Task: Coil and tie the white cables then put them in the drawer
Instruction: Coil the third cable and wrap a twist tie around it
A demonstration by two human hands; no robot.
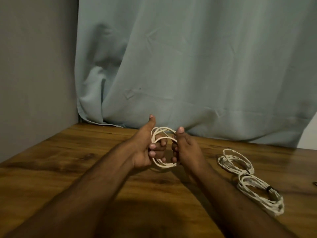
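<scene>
The thin white cable wound into a round coil is hanging just above the brown wooden table, between both hands. The left hand and the right hand are each curling their fingers around one side of it, thumbs raised. Two other white cable bundles are lying on the table to the right, in front of a pale blue curtain.
</scene>
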